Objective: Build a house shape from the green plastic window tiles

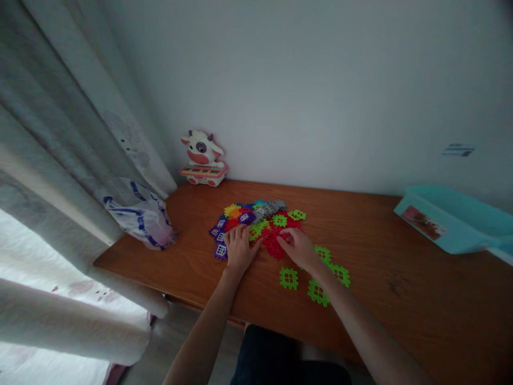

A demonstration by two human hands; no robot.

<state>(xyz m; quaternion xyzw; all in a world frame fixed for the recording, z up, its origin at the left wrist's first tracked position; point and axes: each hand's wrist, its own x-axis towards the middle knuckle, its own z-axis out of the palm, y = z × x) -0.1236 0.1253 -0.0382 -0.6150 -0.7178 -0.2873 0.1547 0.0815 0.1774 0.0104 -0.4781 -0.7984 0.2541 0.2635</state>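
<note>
A heap of plastic interlocking toy blocks with notched edges lies on the wooden table. Purple window blocks are at its left, grey blocks at the back and red blocks at the front right. My left hand rests on the front left of the heap, its fingers spread. At the right side, my right hand is closed, thumb and forefinger pinching at a red block; the fingertips partly hide it. Several green blocks lie apart from the heap, some under my right forearm.
A cow-shaped toy keyboard stands at the back left by the wall. A white and blue plastic bag sits on the left edge, beside the curtain. A turquoise bin is at the far right of the table.
</note>
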